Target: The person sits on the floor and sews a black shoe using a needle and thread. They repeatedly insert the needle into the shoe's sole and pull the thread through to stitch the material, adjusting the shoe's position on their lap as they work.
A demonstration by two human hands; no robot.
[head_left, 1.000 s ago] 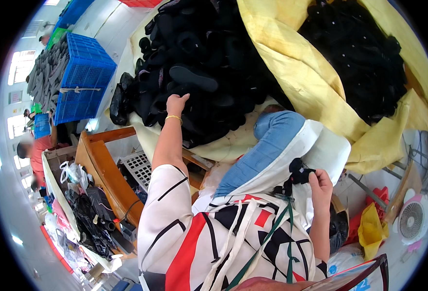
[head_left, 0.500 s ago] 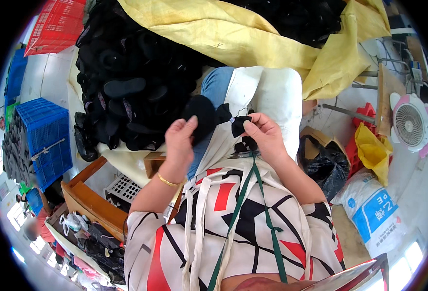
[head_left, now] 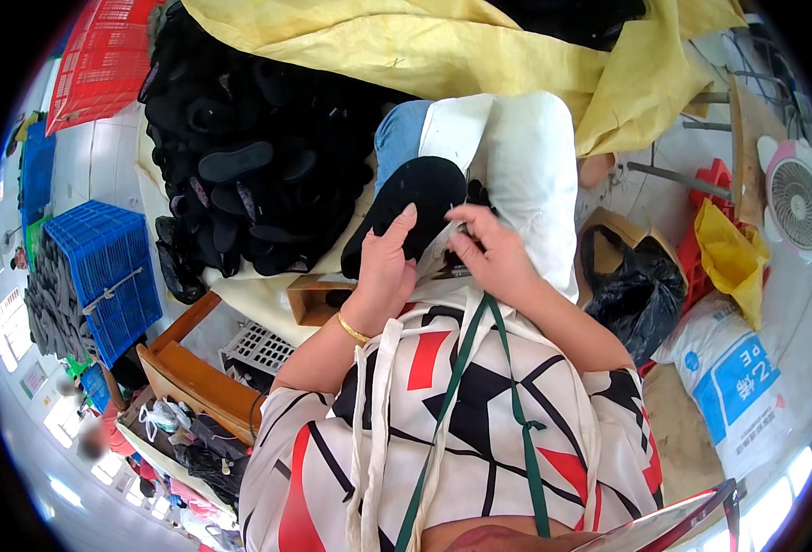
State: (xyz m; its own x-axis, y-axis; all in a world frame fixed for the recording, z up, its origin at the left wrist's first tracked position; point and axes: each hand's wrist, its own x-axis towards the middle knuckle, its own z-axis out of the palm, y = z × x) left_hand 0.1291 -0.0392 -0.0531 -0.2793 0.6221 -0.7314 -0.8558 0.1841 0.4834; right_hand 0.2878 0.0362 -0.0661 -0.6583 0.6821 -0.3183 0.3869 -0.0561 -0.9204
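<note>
Hands at slipper, crate — grey pieces

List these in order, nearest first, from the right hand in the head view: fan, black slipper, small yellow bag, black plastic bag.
From the right hand:
1. Black slipper: just to its left, in the left hand.
2. Black plastic bag: to its right, slightly lower.
3. Small yellow bag: farther right.
4. Fan: far right, higher up.
</note>
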